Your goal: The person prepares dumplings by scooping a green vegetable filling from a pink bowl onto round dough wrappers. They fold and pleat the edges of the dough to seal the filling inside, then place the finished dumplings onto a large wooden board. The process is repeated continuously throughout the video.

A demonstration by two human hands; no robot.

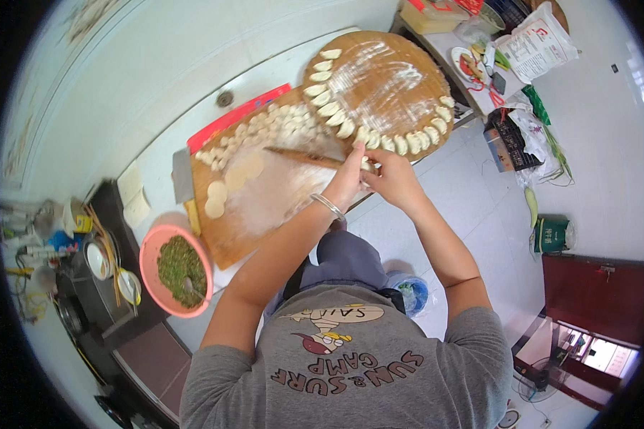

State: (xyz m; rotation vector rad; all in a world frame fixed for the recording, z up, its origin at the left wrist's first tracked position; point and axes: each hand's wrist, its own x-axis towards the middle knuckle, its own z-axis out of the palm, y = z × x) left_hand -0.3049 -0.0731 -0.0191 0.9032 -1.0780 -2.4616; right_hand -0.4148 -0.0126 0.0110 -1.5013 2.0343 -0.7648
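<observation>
My left hand [348, 177], with a bangle at its wrist, and my right hand [396, 179] meet above the near edge of the round wooden board [379, 79]. Between their closed fingers is a pale dumpling [367, 165], mostly covered by them. Finished dumplings [329, 109] line the round board's rim. Beside my left hand, a rolling pin [300, 155] lies on the floury rectangular board [236, 247]. Several flat round wrappers [215, 199] and many small dough pieces [265, 130] rest there too. Green filling [181, 263] and a spoon [190, 287] sit in a pink bowl [148, 250].
A cleaver [183, 175] lies at the rectangular board's left edge, and a red strip [236, 118] runs behind it. Farther left is a dark stove [111, 214]. A side table at the upper right holds a white sack [537, 46]. A blue bin [416, 289] stands on the floor.
</observation>
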